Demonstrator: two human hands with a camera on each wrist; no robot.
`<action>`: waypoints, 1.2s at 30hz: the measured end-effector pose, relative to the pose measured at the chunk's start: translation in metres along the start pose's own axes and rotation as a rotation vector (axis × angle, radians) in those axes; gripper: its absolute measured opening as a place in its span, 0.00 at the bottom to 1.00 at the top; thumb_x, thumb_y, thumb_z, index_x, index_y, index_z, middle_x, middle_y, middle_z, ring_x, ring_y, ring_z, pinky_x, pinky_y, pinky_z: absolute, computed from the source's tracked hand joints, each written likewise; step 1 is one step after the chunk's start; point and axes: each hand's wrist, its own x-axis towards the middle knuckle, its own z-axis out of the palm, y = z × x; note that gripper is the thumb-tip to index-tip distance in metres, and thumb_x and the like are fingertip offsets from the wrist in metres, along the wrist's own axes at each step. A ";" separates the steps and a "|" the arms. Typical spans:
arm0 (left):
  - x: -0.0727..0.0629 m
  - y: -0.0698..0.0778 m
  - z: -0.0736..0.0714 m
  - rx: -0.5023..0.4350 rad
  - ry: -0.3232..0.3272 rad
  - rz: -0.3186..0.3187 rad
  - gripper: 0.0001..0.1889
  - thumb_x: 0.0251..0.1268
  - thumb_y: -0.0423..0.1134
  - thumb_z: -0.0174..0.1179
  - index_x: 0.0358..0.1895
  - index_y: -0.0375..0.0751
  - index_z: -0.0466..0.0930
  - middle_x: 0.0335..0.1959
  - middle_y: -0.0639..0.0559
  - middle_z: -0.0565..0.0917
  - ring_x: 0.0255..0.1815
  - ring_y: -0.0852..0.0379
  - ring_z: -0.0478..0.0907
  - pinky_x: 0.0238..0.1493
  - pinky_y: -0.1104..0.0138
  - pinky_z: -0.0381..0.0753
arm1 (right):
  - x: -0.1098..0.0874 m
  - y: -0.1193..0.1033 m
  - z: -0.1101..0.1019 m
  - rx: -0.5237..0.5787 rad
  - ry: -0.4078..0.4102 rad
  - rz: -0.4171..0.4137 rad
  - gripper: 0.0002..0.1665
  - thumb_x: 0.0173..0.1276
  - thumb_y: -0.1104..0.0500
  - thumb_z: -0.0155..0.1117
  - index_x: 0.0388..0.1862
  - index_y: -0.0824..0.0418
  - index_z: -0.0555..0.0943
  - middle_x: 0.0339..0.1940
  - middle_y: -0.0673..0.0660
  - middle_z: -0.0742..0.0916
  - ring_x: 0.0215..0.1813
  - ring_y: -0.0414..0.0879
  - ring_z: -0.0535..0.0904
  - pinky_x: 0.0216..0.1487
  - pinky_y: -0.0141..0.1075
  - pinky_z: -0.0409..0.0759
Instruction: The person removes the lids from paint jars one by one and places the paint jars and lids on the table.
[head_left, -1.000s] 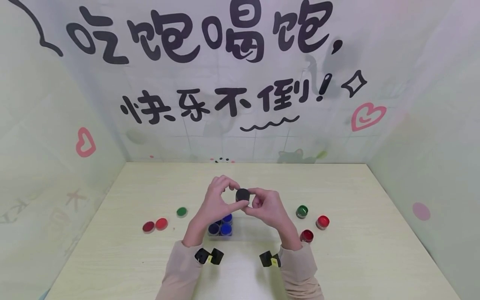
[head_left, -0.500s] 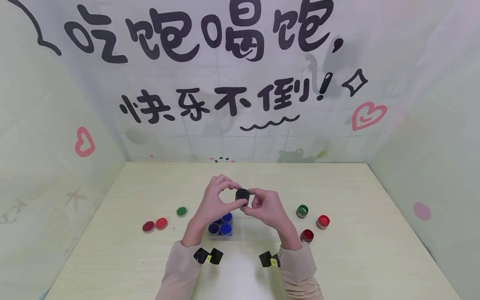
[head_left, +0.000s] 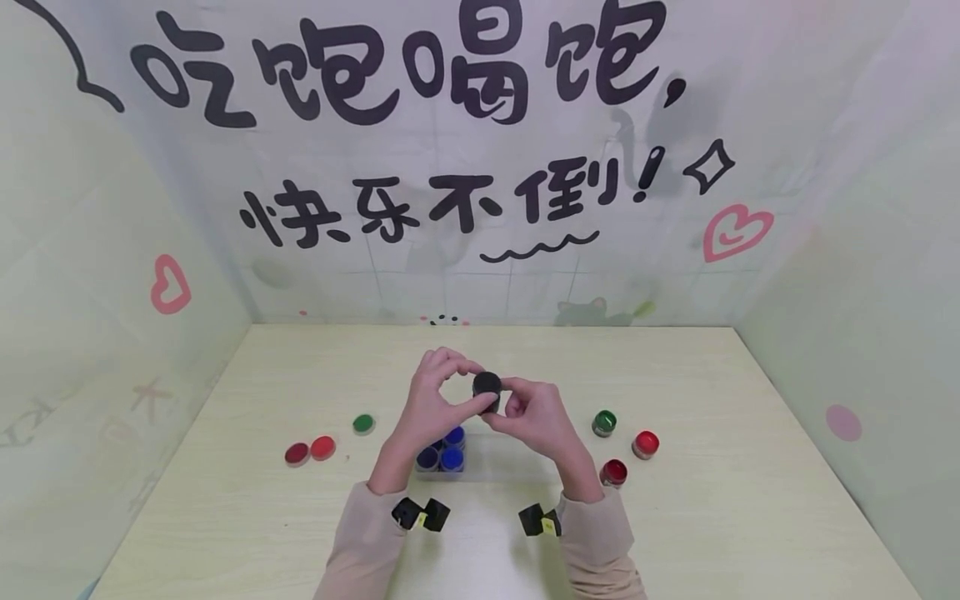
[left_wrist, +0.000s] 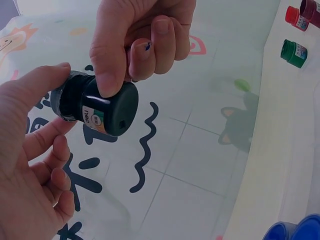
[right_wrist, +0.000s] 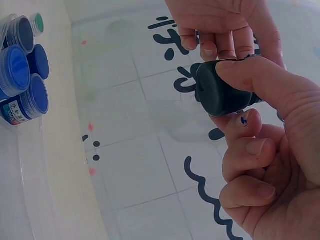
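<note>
Both hands hold one small dark paint jar (head_left: 487, 383) above the middle of the table. My left hand (head_left: 429, 408) pinches its ribbed lid end between thumb and forefinger, the other fingers loosely bent. From the other side, my right hand (head_left: 542, 417) grips the jar's body with thumb and curled fingers. A paper label shows on the jar's side in the left wrist view, where the jar lies tilted with its base toward the right. The lid looks seated on the jar. Below the hands, a clear plastic box (head_left: 502, 477) holds several blue paint jars (head_left: 452, 459) at its left end.
Left of the box lie a green lid (head_left: 363, 423), a red lid (head_left: 323, 447) and a dark red lid (head_left: 297, 453). On the right stand uncapped jars of green paint (head_left: 604, 422), red paint (head_left: 645, 444) and dark red paint (head_left: 613, 472). Printed fabric walls surround the table.
The dark jar has risen slightly and tipped, showing more of its side in the head view. Both hands keep their hold, with only small finger shifts.
</note>
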 end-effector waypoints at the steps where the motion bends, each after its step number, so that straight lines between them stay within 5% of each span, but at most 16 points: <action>1: 0.000 -0.001 0.000 0.002 0.007 0.004 0.14 0.44 0.35 0.74 0.37 0.39 0.82 0.36 0.48 0.76 0.41 0.50 0.66 0.41 0.56 0.65 | 0.000 0.000 0.000 -0.005 0.002 0.004 0.16 0.51 0.67 0.72 0.41 0.68 0.82 0.13 0.47 0.75 0.17 0.35 0.66 0.21 0.29 0.65; 19: -0.012 -0.015 -0.030 0.096 0.070 -0.105 0.15 0.46 0.36 0.73 0.40 0.38 0.83 0.35 0.50 0.76 0.43 0.55 0.66 0.41 0.61 0.63 | -0.010 0.009 -0.019 -0.028 0.116 0.098 0.19 0.50 0.68 0.73 0.43 0.69 0.82 0.14 0.49 0.75 0.19 0.36 0.67 0.26 0.30 0.69; 36: -0.057 -0.049 -0.085 0.223 0.182 -0.253 0.15 0.48 0.31 0.71 0.42 0.34 0.82 0.34 0.45 0.74 0.42 0.49 0.65 0.40 0.62 0.59 | -0.046 0.036 -0.063 -0.119 0.204 0.307 0.21 0.52 0.66 0.72 0.47 0.68 0.81 0.16 0.51 0.75 0.20 0.40 0.68 0.25 0.31 0.68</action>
